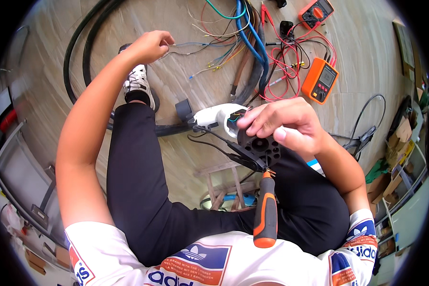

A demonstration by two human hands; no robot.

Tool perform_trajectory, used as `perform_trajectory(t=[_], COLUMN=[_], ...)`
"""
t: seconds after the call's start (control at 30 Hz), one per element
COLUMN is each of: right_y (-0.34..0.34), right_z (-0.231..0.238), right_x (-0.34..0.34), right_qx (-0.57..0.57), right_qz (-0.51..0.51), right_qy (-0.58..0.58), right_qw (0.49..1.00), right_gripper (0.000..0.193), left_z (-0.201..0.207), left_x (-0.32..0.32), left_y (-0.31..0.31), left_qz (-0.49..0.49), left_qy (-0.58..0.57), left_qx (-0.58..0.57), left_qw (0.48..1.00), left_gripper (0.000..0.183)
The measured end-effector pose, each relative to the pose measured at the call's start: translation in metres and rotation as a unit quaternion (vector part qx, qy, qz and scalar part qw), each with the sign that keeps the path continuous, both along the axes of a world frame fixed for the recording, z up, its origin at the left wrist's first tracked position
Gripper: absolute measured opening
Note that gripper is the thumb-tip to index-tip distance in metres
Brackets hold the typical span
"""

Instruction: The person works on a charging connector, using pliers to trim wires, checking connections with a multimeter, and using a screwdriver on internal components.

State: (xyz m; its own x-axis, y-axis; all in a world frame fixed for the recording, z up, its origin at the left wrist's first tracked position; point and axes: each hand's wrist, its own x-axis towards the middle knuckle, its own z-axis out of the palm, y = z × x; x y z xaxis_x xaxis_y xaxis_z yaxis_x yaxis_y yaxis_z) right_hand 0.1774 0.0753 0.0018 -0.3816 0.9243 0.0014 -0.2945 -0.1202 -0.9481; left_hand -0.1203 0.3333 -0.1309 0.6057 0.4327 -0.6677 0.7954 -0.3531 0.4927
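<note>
At the upper left, my left hand [152, 46] is closed in a pinch on the end of a thin wire [195, 44] that runs from a loose bundle. My right hand [291, 125] grips a round black connector insert [260, 145] with several holes. A black clip [250, 158] with a dark lead touches the insert's lower edge. Just below stands an orange and black screwdriver [266, 212], its handle toward me; copper-coloured bits show at its top. Beside the insert is an open white connector housing [209, 116], coloured wires inside it.
An orange multimeter [316, 13] and an orange handheld tester [321, 80] lie at the upper right among tangled red and black leads [291, 62]. A thick black cable [88, 52] loops at the left. A small wooden stool [224, 183] stands between my legs.
</note>
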Motion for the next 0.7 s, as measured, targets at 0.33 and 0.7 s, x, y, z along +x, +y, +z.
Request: perform_trajectory(t=[0.33,0.7], right_y=[0.042,0.077], right_z=[0.02,0.038], right_x=[-0.027,-0.061], right_qx=[-0.301,-0.252], right_qz=[0.106,0.221], right_qy=[-0.057,-0.266], right_qw=[0.946,0.904], right_gripper=[0.035,0.019], left_z=[-0.036,-0.089], left_x=[-0.027,-0.032], left_y=[-0.039,-0.075], left_qz=[0.143,0.046], left_qy=[0.056,0.089], left_qx=[-0.062,-0.117], left_qw=[0.986,0.988], left_gripper=[0.03,0.024])
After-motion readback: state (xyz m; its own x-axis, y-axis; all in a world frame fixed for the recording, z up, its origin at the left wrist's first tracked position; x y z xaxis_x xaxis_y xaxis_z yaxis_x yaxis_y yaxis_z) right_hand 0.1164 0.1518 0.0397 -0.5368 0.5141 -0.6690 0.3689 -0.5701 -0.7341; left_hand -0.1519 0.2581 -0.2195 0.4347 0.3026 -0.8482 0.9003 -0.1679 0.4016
